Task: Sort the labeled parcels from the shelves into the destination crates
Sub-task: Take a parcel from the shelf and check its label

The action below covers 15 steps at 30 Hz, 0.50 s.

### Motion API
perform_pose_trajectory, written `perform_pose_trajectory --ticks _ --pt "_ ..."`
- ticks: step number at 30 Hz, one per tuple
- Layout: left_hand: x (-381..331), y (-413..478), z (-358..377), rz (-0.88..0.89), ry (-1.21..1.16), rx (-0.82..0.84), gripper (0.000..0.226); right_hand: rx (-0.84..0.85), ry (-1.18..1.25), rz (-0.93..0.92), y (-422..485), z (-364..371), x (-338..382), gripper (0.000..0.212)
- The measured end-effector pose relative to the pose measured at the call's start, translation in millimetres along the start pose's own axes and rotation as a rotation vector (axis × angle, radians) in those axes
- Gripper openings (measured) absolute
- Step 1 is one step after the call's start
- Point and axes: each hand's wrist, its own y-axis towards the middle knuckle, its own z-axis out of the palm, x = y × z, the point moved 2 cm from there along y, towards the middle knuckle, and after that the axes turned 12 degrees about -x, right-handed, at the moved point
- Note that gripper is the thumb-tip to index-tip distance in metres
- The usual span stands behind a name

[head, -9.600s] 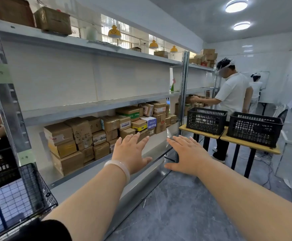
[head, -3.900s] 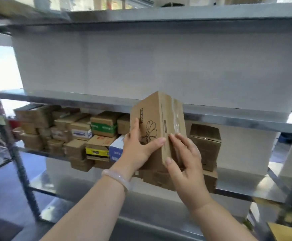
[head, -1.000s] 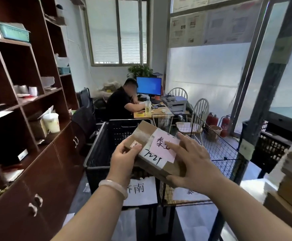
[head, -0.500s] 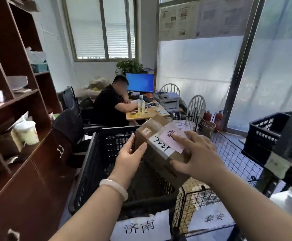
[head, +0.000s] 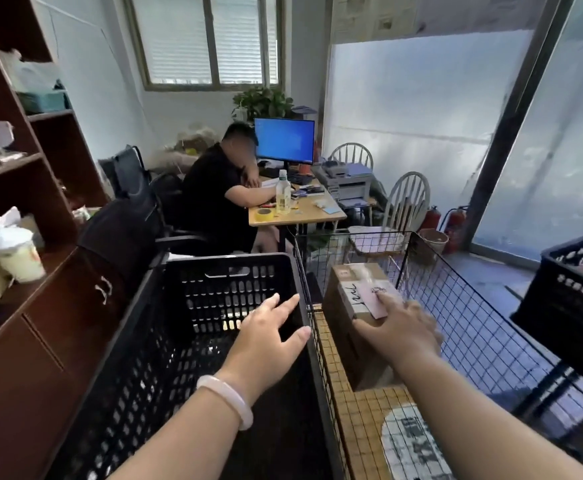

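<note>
The brown cardboard parcel (head: 349,327) sits low inside the wire mesh crate (head: 463,327) at the lower right of centre. Whether its base touches the mesh floor cannot be told, as the right hand (head: 402,332) and forearm cover its near end. That hand grasps the parcel's near top corner, with the thumb on the near face and one finger laid across the pink note (head: 369,296). The fingers further right are smeared by motion. The writing on the note and on the white label beside it is too blurred to read. So is the paper sign (head: 411,445) hanging on the near side of the wire crate, seen through the mesh and cut off by the bottom edge.

The left hand (head: 266,336), with a pale bracelet (head: 227,400) on its wrist, hangs released and spread above the black plastic crate (head: 227,265) at lower centre, holding nothing. The two crates stand side by side, their walls touching. A second black crate (head: 574,306) is cut off at the right edge.

Behind the crates a seated person (head: 214,199) leans over a desk (head: 304,213) carrying a blue monitor (head: 285,140), a bottle (head: 283,197) and a tape roll (head: 264,213). A dark wooden shelf unit (head: 40,289) fills the left side, with a lidded cup (head: 18,259) on its ledge.
</note>
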Motion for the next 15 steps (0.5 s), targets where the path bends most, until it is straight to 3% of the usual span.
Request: perform_pose_trajectory --ticks 5,15 --pt "10 37 27 -0.006 0.141 -0.054 0.062 0.173 -0.016 0.018 44 68 6 0.088" --pt "59 54 55 -0.193 0.175 -0.102 0.058 0.284 0.02 -0.01 85 166 38 0.088"
